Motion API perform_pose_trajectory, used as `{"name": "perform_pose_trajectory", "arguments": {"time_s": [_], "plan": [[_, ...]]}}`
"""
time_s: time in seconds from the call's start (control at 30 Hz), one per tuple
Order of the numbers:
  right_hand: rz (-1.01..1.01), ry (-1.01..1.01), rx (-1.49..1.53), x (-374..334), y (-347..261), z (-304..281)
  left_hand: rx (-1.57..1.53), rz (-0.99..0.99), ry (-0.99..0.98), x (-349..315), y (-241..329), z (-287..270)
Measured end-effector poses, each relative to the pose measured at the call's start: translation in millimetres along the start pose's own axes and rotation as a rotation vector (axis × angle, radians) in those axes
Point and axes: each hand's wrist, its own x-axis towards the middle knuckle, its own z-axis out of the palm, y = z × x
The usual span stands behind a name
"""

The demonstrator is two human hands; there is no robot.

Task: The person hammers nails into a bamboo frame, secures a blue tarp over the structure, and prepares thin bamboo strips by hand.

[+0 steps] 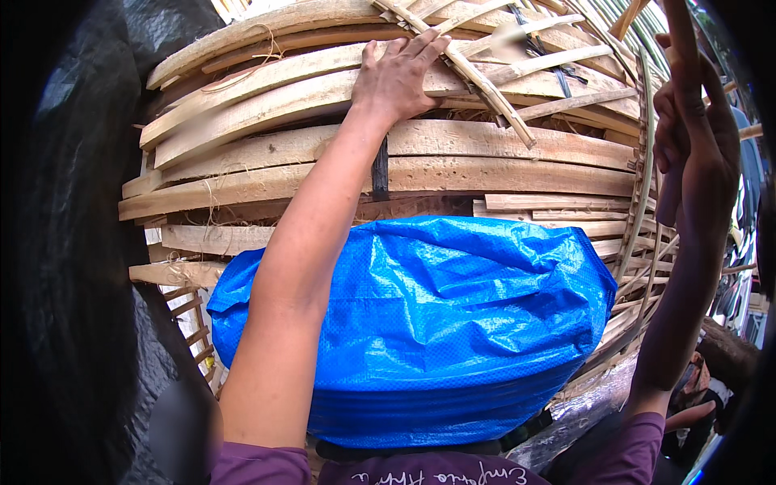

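My left hand (396, 79) lies on a stack of rough-sawn wooden planks (517, 141), fingers spread and pointing away from me. Its fingertips touch a narrow split wood strip (485, 85) lying slantwise across the stack. My right hand (695, 121) is raised at the far right, in shadow, with its fingers curled. Below the fingers shows a short purplish, handle-like end (669, 198); what it belongs to is unclear. Between my arms a blue woven plastic sheet (461, 323) bulges in front of my body, its near side against my waist.
More thin strips (558, 65) and black ties (558, 77) lie across the far planks. Dark plastic sheeting (89, 202) hangs along the left. Long bent strips (643, 162) stand at the stack's right end. A log (727, 347) lies at the lower right.
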Motion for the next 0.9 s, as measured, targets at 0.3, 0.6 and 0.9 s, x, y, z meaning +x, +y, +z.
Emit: {"name": "perform_pose_trajectory", "arguments": {"time_s": [0.3, 0.6, 0.9], "plan": [[-0.051, -0.337, -0.525, -58, 120, 49, -0.048, -0.001, -0.025, 5, 7, -3], [0.113, 0.012, 0.127, -19, 23, 14, -0.036, -0.003, -0.007, 1, 2, -5], [0.344, -0.409, -0.473, -44, 93, 38, -0.085, -0.030, -0.091, 3, 1, -5]]}}
